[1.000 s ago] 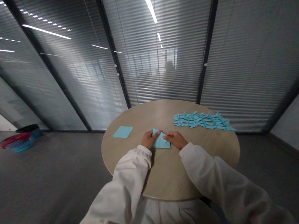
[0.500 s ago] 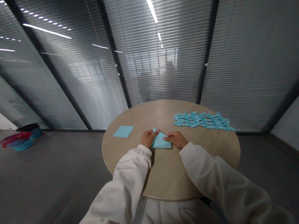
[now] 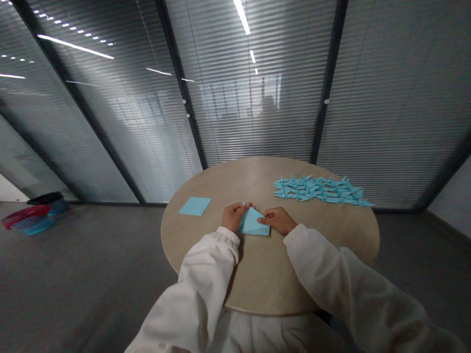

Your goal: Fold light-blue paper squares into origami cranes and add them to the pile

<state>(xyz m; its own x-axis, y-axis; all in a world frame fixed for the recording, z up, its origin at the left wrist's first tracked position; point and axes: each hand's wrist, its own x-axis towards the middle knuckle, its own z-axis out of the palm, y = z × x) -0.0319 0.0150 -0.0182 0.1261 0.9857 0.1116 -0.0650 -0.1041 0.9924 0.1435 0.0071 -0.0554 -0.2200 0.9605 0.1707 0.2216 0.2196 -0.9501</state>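
While hands [image 3: 257, 220] pinch paper [image 3: 253, 224], table [image 3: 264, 280] lies bare.

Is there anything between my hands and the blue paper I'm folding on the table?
Nothing visible. The left hand and right hand both rest directly on the folded blue paper, one at each side, and the round table around it is bare.
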